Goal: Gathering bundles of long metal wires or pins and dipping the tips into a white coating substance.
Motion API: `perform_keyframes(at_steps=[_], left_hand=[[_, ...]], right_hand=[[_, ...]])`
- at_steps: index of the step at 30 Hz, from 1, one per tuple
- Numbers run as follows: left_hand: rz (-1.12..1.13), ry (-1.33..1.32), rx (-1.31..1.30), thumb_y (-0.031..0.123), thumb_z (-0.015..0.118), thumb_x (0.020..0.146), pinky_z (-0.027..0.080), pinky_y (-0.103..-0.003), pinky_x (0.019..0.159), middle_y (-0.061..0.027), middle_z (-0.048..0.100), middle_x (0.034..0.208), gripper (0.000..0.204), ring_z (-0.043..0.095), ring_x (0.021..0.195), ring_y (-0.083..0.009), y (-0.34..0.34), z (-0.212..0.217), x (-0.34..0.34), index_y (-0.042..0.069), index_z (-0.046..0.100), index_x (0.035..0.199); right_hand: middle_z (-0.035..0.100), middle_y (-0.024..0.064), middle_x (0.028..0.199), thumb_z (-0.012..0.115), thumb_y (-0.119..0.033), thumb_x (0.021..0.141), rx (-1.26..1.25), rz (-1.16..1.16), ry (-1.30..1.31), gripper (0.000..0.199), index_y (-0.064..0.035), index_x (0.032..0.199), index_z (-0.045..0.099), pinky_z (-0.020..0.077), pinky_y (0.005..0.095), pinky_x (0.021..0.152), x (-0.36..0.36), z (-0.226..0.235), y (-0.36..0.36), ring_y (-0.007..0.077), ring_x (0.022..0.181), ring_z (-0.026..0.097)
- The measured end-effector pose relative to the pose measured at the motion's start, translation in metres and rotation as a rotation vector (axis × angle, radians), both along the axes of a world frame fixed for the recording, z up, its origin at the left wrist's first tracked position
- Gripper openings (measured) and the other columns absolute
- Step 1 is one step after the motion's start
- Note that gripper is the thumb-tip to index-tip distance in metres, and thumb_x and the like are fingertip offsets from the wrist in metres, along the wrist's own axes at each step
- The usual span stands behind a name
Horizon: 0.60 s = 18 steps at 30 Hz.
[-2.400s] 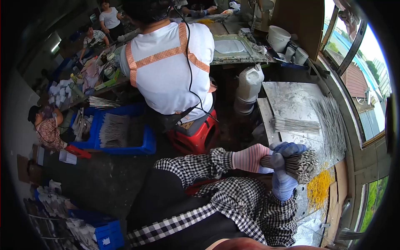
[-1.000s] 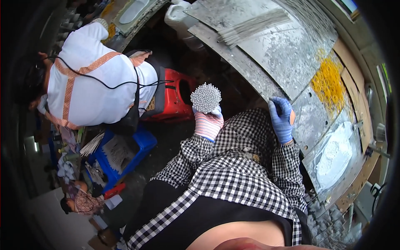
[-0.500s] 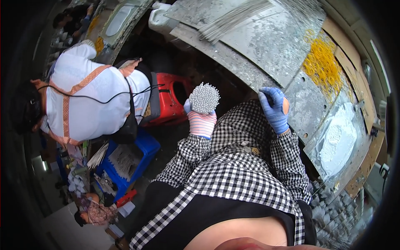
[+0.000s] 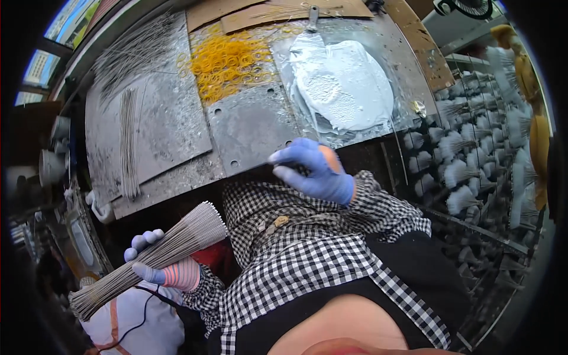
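Note:
My left hand point(image 4: 165, 275), in a striped knit glove, is closed around a thick bundle of thin grey wire-like rods point(image 4: 160, 251). The bundle lies slanted across my palm, its pale, even tips up toward my lap and its other end splaying at the lower left. My right hand point(image 4: 316, 171), in a blue glove with a tan patch, hovers by the table's front edge. Its fingers are bent and apart from the thumb, with nothing visible between them. Nearest to it is a grey metal plate point(image 4: 251, 127) with holes at its corners.
On the table, yellow rubber rings point(image 4: 231, 62) lie piled beside white paste point(image 4: 349, 89) with a scraper point(image 4: 313, 21). More grey rods point(image 4: 128, 142) rest at the left. Racks of white-tipped bunches point(image 4: 464, 154) stand right. A person in a white top point(image 4: 142, 322) sits close at lower left.
My view has swung right, toward the table. The bundle, seen end-on before, now shows its length and lies tilted in my left hand. My right hand's fingers have spread from the thumb.

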<state>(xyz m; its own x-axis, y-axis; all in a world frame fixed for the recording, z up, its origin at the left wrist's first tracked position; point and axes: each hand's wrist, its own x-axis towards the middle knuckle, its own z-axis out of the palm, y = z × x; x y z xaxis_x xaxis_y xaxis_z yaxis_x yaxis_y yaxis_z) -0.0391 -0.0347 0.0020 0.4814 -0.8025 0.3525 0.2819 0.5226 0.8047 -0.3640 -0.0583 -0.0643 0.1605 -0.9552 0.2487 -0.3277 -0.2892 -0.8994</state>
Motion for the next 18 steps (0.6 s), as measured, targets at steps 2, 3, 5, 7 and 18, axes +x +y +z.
perform_keyframes(at_steps=[2,3,5,7,18], left_hand=[[-0.34,-0.065,-0.093,0.032,0.063,0.103,0.053,-0.038,0.082,-0.0039,0.061,0.097,0.025,0.059,0.084,-0.0203,-0.029,0.018,-0.015,0.012,0.062,0.118],[-0.322,-0.123,-0.073,0.028,0.064,0.102,0.048,-0.037,0.078,-0.0022,0.056,0.089,0.023,0.054,0.08,-0.0188,-0.038,0.021,-0.027,0.012,0.061,0.119],[-0.343,-0.254,-0.061,0.024,0.065,0.101,0.049,-0.037,0.075,-0.0024,0.056,0.087,0.023,0.055,0.079,-0.0191,-0.055,0.021,-0.052,0.012,0.061,0.12],[-0.388,-0.24,-0.103,0.019,0.066,0.1,0.054,-0.04,0.068,-0.0062,0.058,0.086,0.024,0.059,0.072,-0.0203,-0.073,0.021,-0.074,0.008,0.057,0.12],[-0.617,-0.329,-0.225,0.013,0.063,0.102,0.059,-0.043,0.071,-0.0086,0.06,0.085,0.025,0.062,0.072,-0.0213,-0.118,0.005,-0.145,0.004,0.053,0.123]], right_hand=[[0.069,0.0084,0.09,0.078,-0.007,0.087,-0.038,-0.22,0.035,0.02,-0.0062,0.106,0.073,0.054,0.0306,0.068,-0.05,0.006,0.019,0.0225,0.077,0.067],[0.07,0.0095,0.092,0.078,-0.006,0.086,-0.068,-0.353,0.082,0.021,-0.0052,0.107,0.072,0.0544,0.0321,0.071,-0.074,0.005,0.029,0.0238,0.08,0.068],[0.071,0.0113,0.096,0.078,-0.008,0.087,-0.08,-0.611,0.262,0.022,-0.0032,0.107,0.072,0.0547,0.0352,0.078,-0.122,0.0,0.049,0.0266,0.086,0.068],[0.071,0.0125,0.098,0.077,-0.014,0.088,-0.067,-0.795,0.621,0.026,-0.0014,0.11,0.071,0.0541,0.0381,0.084,-0.164,-0.009,0.075,0.0293,0.094,0.068],[0.077,0.0136,0.099,0.057,-0.023,0.106,0.443,-0.883,0.237,0.025,-0.0024,0.112,0.071,0.0548,0.0363,0.078,-0.196,-0.09,0.115,0.0263,0.089,0.074]])
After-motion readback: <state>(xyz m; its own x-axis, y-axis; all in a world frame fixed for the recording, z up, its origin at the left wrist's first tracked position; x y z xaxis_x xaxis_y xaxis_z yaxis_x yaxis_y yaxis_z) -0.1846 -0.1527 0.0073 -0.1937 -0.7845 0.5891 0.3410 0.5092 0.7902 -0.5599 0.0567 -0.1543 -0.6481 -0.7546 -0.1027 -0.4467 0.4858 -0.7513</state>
